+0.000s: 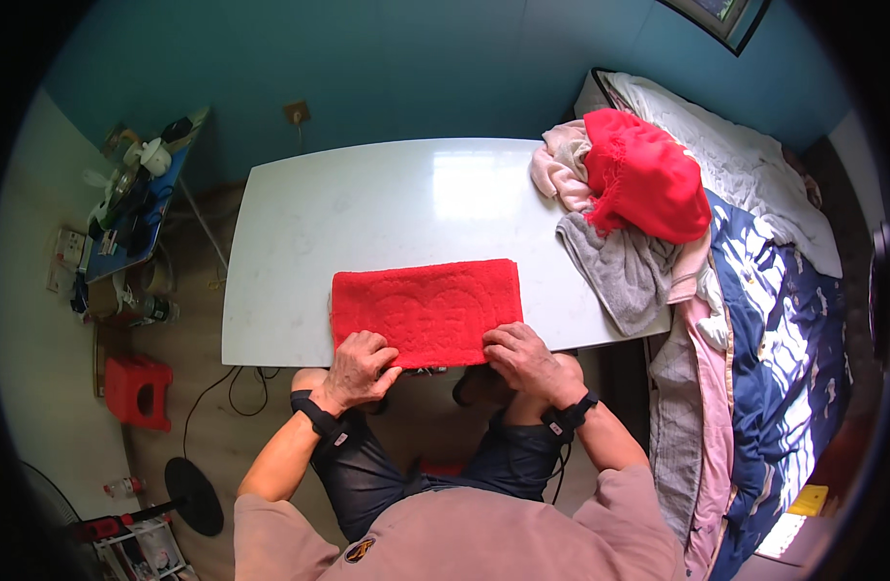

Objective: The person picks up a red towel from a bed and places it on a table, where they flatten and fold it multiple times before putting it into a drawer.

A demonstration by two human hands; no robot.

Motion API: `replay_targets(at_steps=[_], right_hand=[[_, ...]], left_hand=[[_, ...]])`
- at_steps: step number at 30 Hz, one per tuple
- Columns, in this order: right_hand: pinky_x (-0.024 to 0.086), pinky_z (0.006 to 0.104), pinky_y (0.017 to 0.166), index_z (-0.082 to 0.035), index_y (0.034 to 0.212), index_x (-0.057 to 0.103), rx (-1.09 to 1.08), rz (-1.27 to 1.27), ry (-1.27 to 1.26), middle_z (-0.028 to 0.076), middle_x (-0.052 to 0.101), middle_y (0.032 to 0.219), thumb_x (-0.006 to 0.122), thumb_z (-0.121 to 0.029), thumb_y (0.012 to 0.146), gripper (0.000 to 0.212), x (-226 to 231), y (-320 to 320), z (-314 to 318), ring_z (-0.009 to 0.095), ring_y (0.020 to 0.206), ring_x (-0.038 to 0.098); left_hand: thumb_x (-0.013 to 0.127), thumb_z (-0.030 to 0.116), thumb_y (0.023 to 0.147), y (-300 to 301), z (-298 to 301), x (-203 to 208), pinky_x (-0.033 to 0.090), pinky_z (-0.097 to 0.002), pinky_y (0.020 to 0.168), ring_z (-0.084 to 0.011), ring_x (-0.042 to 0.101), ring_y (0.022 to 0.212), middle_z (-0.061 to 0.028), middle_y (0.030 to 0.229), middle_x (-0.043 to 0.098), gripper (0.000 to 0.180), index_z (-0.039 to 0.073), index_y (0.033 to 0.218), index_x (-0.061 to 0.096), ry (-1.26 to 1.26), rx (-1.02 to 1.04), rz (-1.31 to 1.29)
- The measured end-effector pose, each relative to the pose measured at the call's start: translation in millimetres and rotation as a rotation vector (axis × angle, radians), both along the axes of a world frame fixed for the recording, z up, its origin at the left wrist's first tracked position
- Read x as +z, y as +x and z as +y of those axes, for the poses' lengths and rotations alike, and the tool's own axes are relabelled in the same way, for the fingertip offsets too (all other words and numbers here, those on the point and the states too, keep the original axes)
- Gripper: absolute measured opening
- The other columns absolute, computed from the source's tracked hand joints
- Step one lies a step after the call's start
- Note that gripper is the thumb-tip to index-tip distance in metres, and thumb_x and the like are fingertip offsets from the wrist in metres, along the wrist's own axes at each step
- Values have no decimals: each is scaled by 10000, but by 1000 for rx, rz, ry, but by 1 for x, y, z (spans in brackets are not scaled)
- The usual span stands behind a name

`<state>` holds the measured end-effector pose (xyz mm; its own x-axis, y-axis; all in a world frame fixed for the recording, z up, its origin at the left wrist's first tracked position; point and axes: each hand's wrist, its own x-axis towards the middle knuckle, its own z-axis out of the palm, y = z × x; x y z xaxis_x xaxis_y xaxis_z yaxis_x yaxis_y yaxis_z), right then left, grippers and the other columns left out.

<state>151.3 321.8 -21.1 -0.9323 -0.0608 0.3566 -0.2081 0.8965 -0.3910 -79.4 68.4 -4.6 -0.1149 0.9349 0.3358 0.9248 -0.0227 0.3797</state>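
Observation:
A red towel (427, 302), folded into a flat rectangle with a raised pattern on it, lies at the near edge of the white table (304, 218). My left hand (360, 370) is closed on its near left corner, with the thumb along the front edge. At the near right corner, my right hand (524, 362) has its fingers curled over the cloth. The towel's near edge reaches the table's front edge between my hands. Both wrists wear black straps.
A heap with a red fringed cloth (648, 179) and a grey towel (614, 271) covers the table's right end, beside a bed with blue bedding (769, 320). Left are a cluttered blue side table (164, 208), a red stool (138, 392) and floor cables (208, 407).

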Motion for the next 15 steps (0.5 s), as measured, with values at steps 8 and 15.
replay_targets(at_steps=[8, 15], right_hand=[[348, 478, 1118, -17, 1454, 455, -134, -64, -59, 204, 416, 1524, 654, -322, 931, 637, 49, -34, -26, 391, 1382, 412], [195, 521, 1196, -24, 1524, 349, -321, -283, 170, 170, 321, 1597, 509, -458, 985, 710, -27, -100, -12, 349, 1487, 267]], left_hand=[[697, 310, 838, -11, 37, 8, 299, -497, 1171, -403, 369, 1410, -215, 1485, 438, 703, -9, 1422, 472, -28, 168, 100], [580, 476, 909, -35, 56, -43, 175, -516, 1219, -392, 247, 1486, -204, 1600, 294, 815, 0, 1523, 332, -313, 305, 181]])
